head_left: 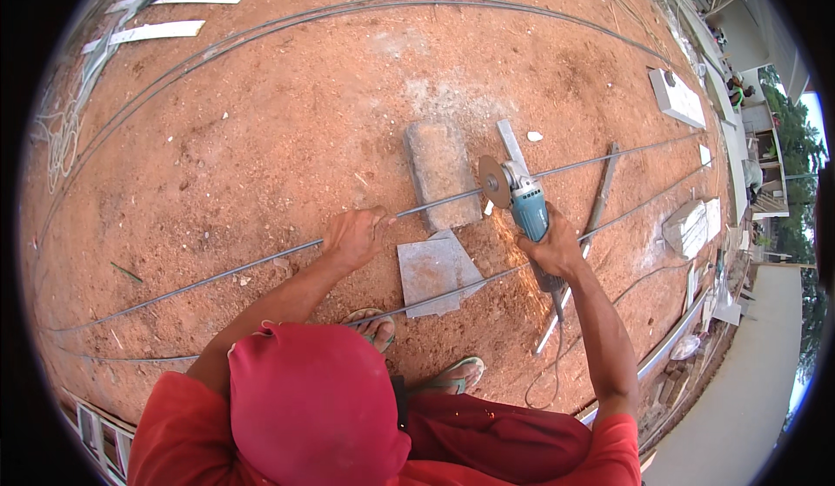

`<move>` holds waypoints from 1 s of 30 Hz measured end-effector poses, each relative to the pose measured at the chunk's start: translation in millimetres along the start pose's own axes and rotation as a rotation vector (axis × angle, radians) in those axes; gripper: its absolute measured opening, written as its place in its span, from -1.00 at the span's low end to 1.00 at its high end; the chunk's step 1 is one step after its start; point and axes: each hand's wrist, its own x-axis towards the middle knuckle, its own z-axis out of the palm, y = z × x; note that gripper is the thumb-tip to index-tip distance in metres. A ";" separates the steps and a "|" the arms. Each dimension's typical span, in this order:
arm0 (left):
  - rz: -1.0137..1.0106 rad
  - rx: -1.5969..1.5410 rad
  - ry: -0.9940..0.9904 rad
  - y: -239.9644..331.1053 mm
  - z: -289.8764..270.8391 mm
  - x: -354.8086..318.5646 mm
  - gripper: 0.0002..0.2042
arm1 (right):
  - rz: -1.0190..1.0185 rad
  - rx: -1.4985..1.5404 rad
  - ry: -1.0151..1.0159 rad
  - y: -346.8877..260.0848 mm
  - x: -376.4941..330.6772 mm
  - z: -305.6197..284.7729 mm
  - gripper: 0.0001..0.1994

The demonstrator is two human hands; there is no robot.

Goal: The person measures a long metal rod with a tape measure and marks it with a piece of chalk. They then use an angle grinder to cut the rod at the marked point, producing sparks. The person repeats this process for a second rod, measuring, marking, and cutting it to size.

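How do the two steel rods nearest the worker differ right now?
The upper rod rests across the concrete block, is gripped by the left hand, and meets the angle grinder disc held in the right hand. The lower rod lies on the dirt across a flat grey slab, untouched by either hand. Both are long, thin, grey, and run roughly parallel.

The person's red hood (317, 403) hides part of the left forearm and the ground at six o'clock. The right hand (550, 249) covers the grinder's (528, 209) handle. The steel rod (261, 262) vanishes inside the left hand (355, 235). At three o'clock, the figures by the building (738, 93) are too small to make out.
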 end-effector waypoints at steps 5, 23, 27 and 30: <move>-0.012 0.069 -0.057 -2.7 0.4 1.4 -0.63 | 0.006 0.007 -0.012 -0.6 -0.2 -1.2 -0.18; -0.047 0.070 -0.057 3.7 -3.4 -0.5 -0.64 | -0.006 0.027 0.014 0.0 -3.3 0.5 -0.21; -0.009 0.080 -0.033 -2.1 0.8 -0.2 -0.62 | 0.004 0.025 -0.004 0.9 -2.7 0.0 -0.23; -0.013 0.078 -0.036 -1.0 1.6 0.2 -0.62 | 0.011 -0.006 0.020 5.6 -2.5 2.5 -0.25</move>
